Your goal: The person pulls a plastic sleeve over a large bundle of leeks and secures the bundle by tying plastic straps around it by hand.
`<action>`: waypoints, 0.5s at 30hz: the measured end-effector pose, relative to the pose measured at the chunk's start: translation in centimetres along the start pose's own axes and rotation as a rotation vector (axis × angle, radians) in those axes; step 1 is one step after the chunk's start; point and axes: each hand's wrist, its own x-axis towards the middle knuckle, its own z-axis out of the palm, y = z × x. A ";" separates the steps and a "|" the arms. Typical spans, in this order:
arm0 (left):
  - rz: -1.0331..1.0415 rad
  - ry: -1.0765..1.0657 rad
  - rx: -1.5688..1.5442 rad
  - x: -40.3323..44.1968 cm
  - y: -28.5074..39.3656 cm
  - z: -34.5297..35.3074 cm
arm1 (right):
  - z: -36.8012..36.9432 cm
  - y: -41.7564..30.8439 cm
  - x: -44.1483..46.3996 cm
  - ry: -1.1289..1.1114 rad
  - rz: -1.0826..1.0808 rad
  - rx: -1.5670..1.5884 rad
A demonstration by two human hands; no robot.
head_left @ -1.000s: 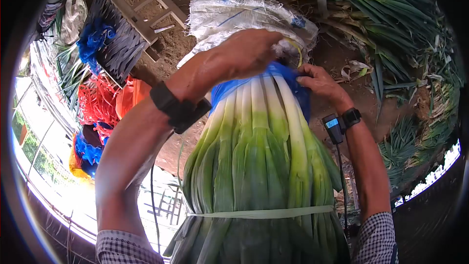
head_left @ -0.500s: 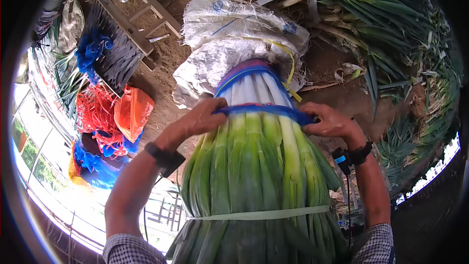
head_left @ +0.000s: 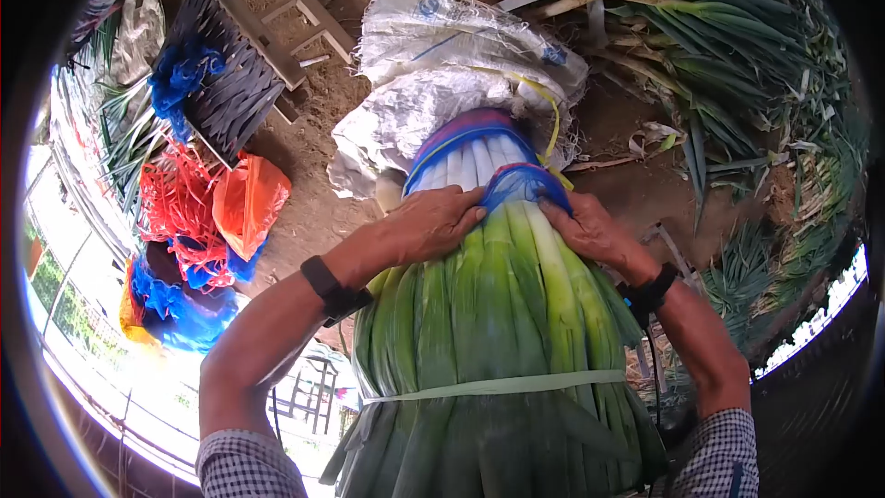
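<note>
A large bundle of leeks [head_left: 461, 314] fills the middle of the view, white ends away from me and green leaves towards me. A pale tie [head_left: 502, 386] runs across the leaves. Around the white ends sits a blue and purple plastic wrapping [head_left: 475, 120]. Nearer to me, a blue plastic band [head_left: 521, 183] lies bunched over the top of the leeks. My left hand [head_left: 433, 226] pinches its left end, knuckles up. The other end is in my right hand [head_left: 590, 231], fingers curled against the stalks. Part of the band is hidden by my fingers.
White woven sacks [head_left: 470, 37] lie beyond the bundle. Loose leeks [head_left: 701, 28] are heaped at the upper right. To the left are red plastic strips [head_left: 175, 199], an orange bag [head_left: 249, 203], blue netting [head_left: 180, 83] and a wooden frame [head_left: 249, 23] on bare soil.
Both hands have come closer together over the bundle, the left moving right. The band, stretched straight across before, now bunches into an arch between them.
</note>
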 end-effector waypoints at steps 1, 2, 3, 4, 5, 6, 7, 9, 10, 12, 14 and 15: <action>0.039 0.018 -0.011 0.1 -0.4 0.3 | -0.2 -0.6 -0.2 -0.052 0.098 -0.196; 0.036 0.026 0.000 0.3 -0.4 0.4 | -0.2 -1.2 -0.1 -0.067 0.030 -0.370; 0.031 0.029 0.009 0.3 -0.2 0.5 | -0.3 -0.8 0.3 -0.099 0.021 -0.422; 0.017 0.028 0.015 0.1 -0.2 0.8 | 0.0 -0.6 0.6 -0.140 0.013 -0.467; 0.018 0.012 0.017 -0.1 -0.4 1.0 | 0.1 -0.6 0.6 -0.155 0.030 -0.460; 0.021 0.003 0.025 0.1 -0.4 0.9 | -0.1 -1.3 0.7 -0.167 0.041 -0.458; 0.027 -0.003 0.038 0.3 -0.4 0.7 | -0.4 -2.0 0.8 -0.172 0.048 -0.459; 0.028 0.066 0.071 0.0 -0.3 0.8 | -0.6 -2.4 0.3 -0.098 0.051 -0.409; 0.027 0.093 0.082 -0.6 0.1 0.7 | -0.4 -3.0 -0.3 -0.064 0.060 -0.378; 0.082 0.055 0.009 -2.6 1.4 0.1 | -0.4 -4.4 -2.6 -0.010 0.098 -0.242; 0.152 0.038 -0.032 -6.0 3.5 -1.2 | -0.2 -5.2 -5.4 0.097 0.009 -0.121; 0.184 0.068 -0.096 -7.4 4.5 -1.7 | -1.2 -5.5 -7.4 0.098 0.013 -0.186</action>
